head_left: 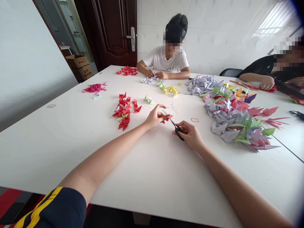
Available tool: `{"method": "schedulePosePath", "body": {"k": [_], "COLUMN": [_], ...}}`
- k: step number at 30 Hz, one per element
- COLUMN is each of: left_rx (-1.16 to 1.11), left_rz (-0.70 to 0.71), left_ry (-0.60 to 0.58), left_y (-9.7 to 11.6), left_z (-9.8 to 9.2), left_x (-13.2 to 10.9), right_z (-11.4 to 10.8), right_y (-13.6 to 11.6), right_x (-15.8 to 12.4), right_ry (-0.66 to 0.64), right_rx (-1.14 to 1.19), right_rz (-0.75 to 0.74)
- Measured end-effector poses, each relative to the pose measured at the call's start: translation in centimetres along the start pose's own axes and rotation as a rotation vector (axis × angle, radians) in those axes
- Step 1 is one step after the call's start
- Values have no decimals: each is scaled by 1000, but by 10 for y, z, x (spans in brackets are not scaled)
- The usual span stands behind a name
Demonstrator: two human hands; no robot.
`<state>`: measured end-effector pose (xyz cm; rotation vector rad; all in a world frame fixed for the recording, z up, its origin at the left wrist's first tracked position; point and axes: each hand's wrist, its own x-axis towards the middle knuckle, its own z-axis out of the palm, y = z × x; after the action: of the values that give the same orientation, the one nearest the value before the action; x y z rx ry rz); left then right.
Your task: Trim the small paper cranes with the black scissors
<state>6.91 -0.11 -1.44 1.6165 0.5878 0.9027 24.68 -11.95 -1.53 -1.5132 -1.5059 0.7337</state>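
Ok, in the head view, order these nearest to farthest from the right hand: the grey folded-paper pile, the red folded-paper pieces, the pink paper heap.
From the right hand:
1. Grey folded-paper pile: just to the hand's right on the table.
2. Red folded-paper pieces: to the left, across the table.
3. Pink paper heap: farther left, towards the table's far edge.

Walls: white glazed tile (148, 34)
Light: window glare (275, 22) on the tile
Door: dark wood panel door (111, 31), metal lever handle (131, 38)
Furniture: white table (42, 158), black chair (230, 72)
Storage: stacked cardboard boxes (79, 66)
Floor: red-and-black covering (9, 202)
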Motion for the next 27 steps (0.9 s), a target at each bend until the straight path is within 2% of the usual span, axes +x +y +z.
{"method": "schedulePosePath", "body": {"k": [27], "left_rx": [-32], "left_rz": [12], "left_ry": [-23], "left_y": [2], "left_z": [1], "left_x": [0], "right_z": [0], "right_y": [0], "right_x": [-1], "right_ry": [1], "right_rx": [-21], "right_rz": [2]}}
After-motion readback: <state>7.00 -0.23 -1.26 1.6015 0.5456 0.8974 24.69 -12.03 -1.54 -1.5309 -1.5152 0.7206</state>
